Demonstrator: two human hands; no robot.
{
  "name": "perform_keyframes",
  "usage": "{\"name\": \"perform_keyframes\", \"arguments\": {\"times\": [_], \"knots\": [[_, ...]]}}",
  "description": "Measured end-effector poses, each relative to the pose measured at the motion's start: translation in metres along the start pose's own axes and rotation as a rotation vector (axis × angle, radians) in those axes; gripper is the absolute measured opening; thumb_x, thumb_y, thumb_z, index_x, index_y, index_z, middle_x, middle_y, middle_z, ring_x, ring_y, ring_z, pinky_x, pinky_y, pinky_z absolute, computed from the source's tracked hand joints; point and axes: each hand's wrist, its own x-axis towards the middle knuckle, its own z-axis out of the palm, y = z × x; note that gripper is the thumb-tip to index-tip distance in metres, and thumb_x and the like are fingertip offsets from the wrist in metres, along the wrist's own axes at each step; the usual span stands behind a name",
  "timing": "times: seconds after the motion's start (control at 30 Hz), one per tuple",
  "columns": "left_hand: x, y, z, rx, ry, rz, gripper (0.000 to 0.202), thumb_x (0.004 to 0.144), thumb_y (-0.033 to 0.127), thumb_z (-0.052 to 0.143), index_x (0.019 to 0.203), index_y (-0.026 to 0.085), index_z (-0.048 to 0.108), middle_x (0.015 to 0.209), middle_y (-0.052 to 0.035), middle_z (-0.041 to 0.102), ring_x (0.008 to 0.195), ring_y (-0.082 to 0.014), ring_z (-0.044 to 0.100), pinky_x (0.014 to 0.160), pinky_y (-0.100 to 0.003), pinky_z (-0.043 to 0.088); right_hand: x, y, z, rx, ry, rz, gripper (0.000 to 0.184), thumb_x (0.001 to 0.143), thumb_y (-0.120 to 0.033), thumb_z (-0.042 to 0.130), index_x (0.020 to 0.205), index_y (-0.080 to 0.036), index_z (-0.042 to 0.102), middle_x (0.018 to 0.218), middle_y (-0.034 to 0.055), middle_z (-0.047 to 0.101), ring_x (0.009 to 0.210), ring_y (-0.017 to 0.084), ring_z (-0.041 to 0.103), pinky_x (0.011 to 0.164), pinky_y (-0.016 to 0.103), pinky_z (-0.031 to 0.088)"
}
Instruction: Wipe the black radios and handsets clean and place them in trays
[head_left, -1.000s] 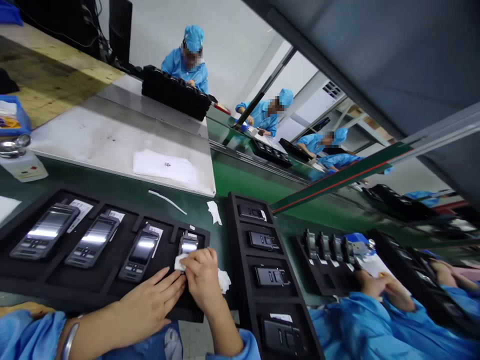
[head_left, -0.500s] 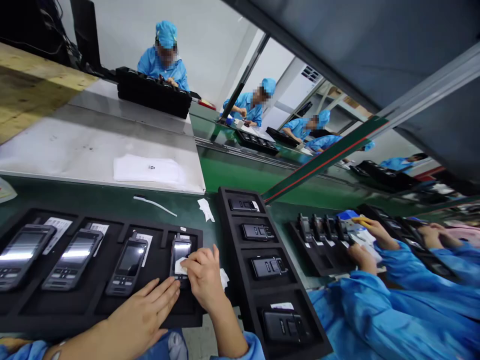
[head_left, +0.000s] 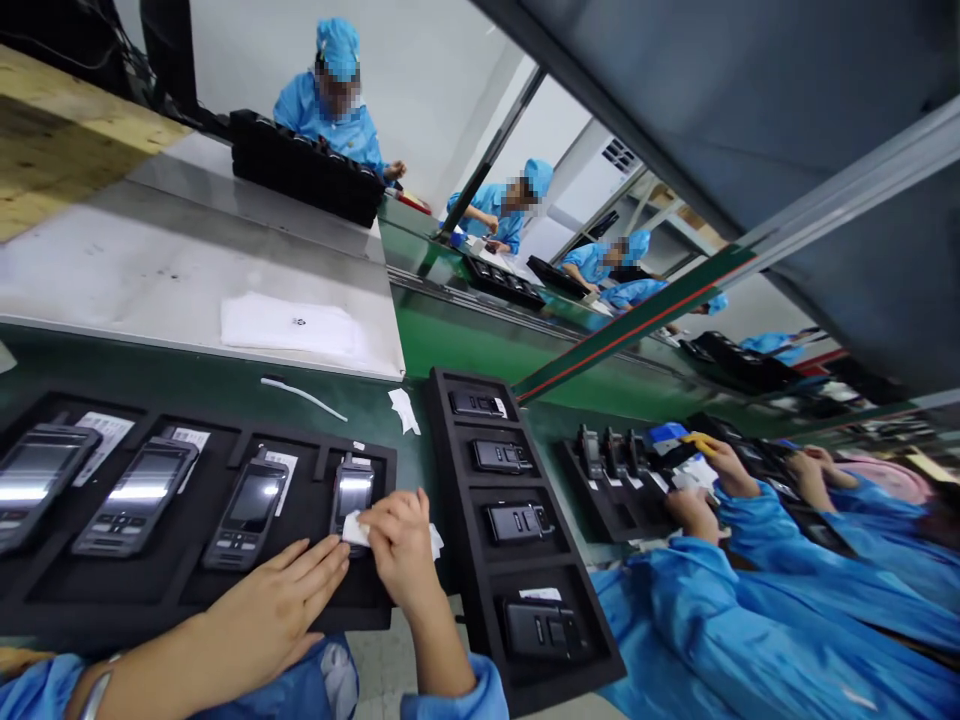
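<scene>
In the black foam tray, a handheld phone with a stubby antenna lies face up in the rightmost compartment. My right hand pinches a white wipe against its lower front. The fingers of my left hand are stretched out together, resting by the phone's lower left side; their tips touch or nearly touch it, I cannot tell which. Further left in the tray lie more phones, including one with a white label beside it.
A second foam tray on the right holds several phones face down. A white cable and a torn paper scrap lie behind my tray. White sheets rest on the raised board. At right, a co-worker's hands work beside another tray.
The wipe has shifted slightly down and left relative to the phone, still pinched in my right hand. My left hand stays beside the phone. The whole view has shifted slightly.
</scene>
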Motion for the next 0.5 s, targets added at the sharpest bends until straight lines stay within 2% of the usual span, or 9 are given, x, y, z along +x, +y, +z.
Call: {"name": "perform_keyframes", "arguments": {"times": [0.1,0.17,0.23,0.37,0.43,0.5], "knots": [[-0.001,-0.001,0.000,-0.011,0.066,0.002,0.064,0.092,0.031,0.056,0.152,0.018,0.038,0.156,-0.0118,0.043,0.142,-0.0259,0.043,0.116,-0.039,0.035,0.030,0.005,0.004,-0.018,0.052,0.042,0.029,0.085,-0.006,0.060,0.091,-0.030,0.074,0.089,-0.0016,0.069,0.097,0.020,0.055,0.109,0.053,0.021],[-0.002,-0.002,-0.001,-0.019,0.097,-0.003,0.066,0.090,0.030,0.060,0.151,0.019,0.039,0.156,-0.0112,0.043,0.141,-0.0257,0.044,0.116,-0.038,0.036,0.039,0.004,0.005,-0.024,0.086,0.049,0.027,0.085,-0.006,0.060,0.089,-0.028,0.074,0.089,-0.0007,0.069,0.097,0.020,0.056,0.109,0.052,0.021],[-0.003,-0.002,-0.002,-0.038,0.098,-0.009,0.068,0.089,0.029,0.062,0.152,0.019,0.038,0.156,-0.0109,0.043,0.141,-0.0252,0.044,0.116,-0.038,0.037,0.030,-0.003,0.005,-0.022,0.080,0.029,0.029,0.084,-0.004,0.058,0.088,-0.027,0.074,0.088,-0.0007,0.068,0.095,0.019,0.057,0.109,0.052,0.021],[-0.004,0.000,-0.004,-0.104,0.094,-0.020,0.070,0.087,0.025,0.062,0.152,0.019,0.037,0.156,-0.0097,0.043,0.143,-0.0238,0.042,0.116,-0.039,0.037,-0.015,-0.010,-0.001,0.009,0.035,0.008,0.030,0.084,-0.005,0.055,0.090,-0.028,0.073,0.084,-0.0015,0.067,0.090,0.019,0.059,0.108,0.050,0.026],[-0.004,0.002,-0.005,-0.121,0.093,-0.022,0.069,0.086,0.023,0.062,0.151,0.019,0.039,0.157,-0.0088,0.042,0.144,-0.0242,0.040,0.117,-0.040,0.036,-0.022,0.001,-0.005,0.000,0.110,0.027,0.023,0.086,-0.010,0.056,0.087,-0.027,0.072,0.083,-0.0004,0.068,0.087,0.019,0.060,0.100,0.044,0.037],[-0.005,0.002,-0.004,-0.129,0.090,-0.018,0.068,0.085,0.022,0.063,0.149,0.019,0.042,0.157,-0.0088,0.041,0.145,-0.0252,0.038,0.117,-0.041,0.035,-0.014,0.019,-0.008,-0.037,0.247,0.060,0.019,0.088,-0.015,0.055,0.087,-0.024,0.072,0.084,0.0024,0.068,0.085,0.020,0.061,0.086,0.037,0.045]]}}
